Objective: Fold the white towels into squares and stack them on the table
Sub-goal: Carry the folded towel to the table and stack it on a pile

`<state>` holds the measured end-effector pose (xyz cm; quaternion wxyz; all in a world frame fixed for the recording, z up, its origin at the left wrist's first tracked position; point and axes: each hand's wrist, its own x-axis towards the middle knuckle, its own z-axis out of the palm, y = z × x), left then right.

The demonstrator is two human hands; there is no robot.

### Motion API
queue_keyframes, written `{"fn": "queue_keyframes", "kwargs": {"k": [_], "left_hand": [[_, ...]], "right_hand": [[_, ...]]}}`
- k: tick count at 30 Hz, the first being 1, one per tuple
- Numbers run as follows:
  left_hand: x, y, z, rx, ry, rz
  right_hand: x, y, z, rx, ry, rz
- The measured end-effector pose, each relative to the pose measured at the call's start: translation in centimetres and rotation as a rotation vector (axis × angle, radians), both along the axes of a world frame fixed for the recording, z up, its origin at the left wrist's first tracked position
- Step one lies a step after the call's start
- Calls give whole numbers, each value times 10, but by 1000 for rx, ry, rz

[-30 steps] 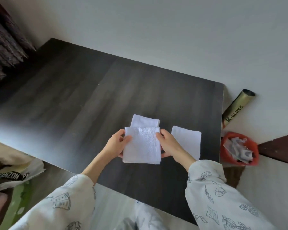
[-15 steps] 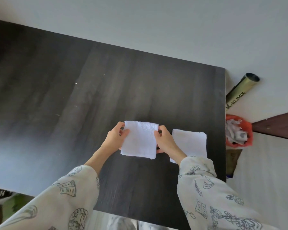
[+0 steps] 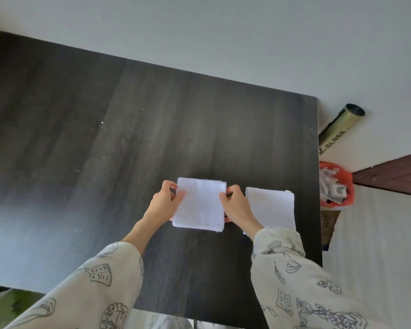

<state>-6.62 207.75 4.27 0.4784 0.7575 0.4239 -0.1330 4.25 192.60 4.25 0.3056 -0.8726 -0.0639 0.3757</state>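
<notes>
A folded white towel point(image 3: 199, 205) forms a near square over the dark wooden table point(image 3: 105, 138). My left hand point(image 3: 163, 205) grips its left edge and my right hand point(image 3: 236, 207) grips its right edge, thumbs on top. Whether the towel rests on the table or hangs just above it I cannot tell. Just to its right lies a second folded white towel point(image 3: 272, 208) flat on the table, its near corner hidden by my right sleeve.
The table's right edge point(image 3: 317, 186) runs close to the second towel. Beyond it on the floor are an orange bin point(image 3: 337, 188) with crumpled paper and a gold tube point(image 3: 339, 129) leaning on the white wall.
The back flap that stuck out behind the towel a second ago is now folded under, leaving one square. The view has shifted, and both hands keep their grip on the towel's sides.
</notes>
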Motion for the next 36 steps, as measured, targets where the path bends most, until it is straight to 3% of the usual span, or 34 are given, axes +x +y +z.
{"fn": "queue_keyframes", "kwargs": {"k": [5, 10, 18, 27, 36], "left_hand": [[-10, 4, 12, 98, -4, 7], [-17, -6, 47, 157, -147, -74], [-27, -82, 104, 124, -412, -475], [-29, -277, 161, -19, -581, -1032], [-90, -562, 183, -190, -692, -1449]], "right_hand": [[-2, -6, 12, 3, -44, -43], [-11, -28, 41, 38, -104, -117], [-86, -138, 116, 179, -258, -388], [-207, -342, 174, 189, -398, -888], [-350, -571, 196, 166, -524, -1250]]}}
